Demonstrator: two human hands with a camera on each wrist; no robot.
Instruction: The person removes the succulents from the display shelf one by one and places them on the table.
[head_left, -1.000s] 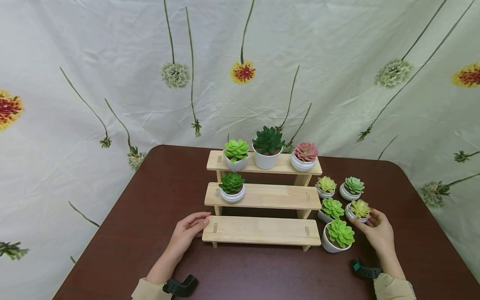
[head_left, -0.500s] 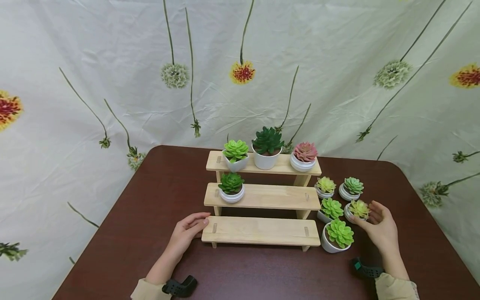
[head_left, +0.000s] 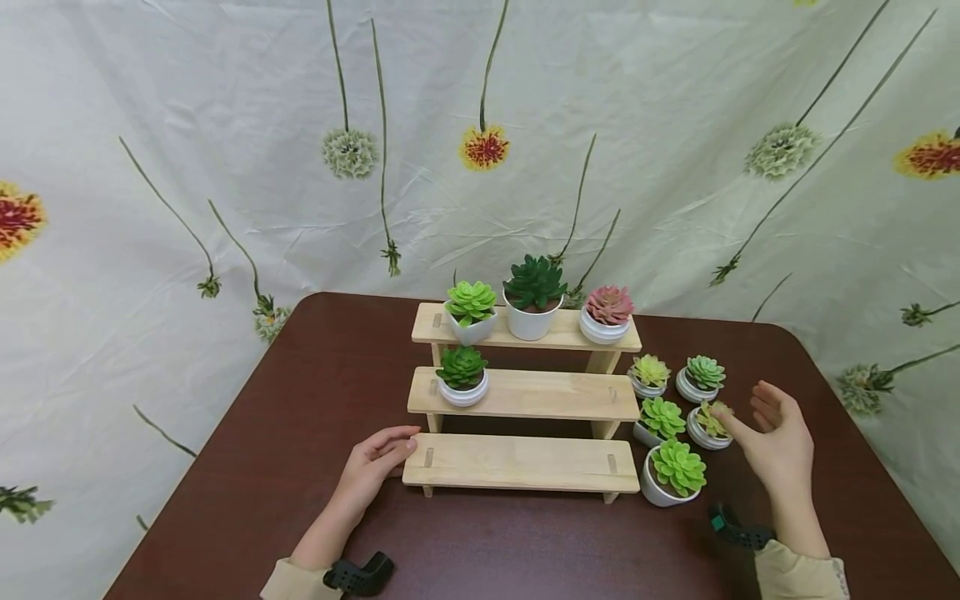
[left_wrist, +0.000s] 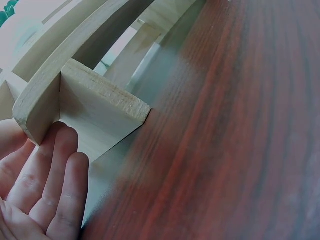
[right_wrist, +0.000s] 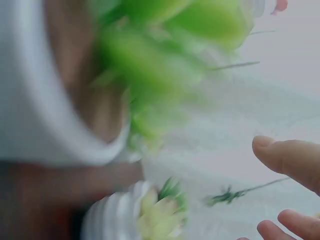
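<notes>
Dark reddish-brown table (head_left: 315, 392) | pale cloth (head_left: 247, 92) behind it | printed flowers (head_left: 350, 153)

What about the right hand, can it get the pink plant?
Probably yes: the right hand holds nothing and nothing covers the pink plant, though small pots stand between them.

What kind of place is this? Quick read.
Probably a staged tabletop set-up, indoors: a flower-print cloth hangs as a backdrop behind a dark wood-look table, and a three-step wooden stand on it displays potted succulents.
</notes>
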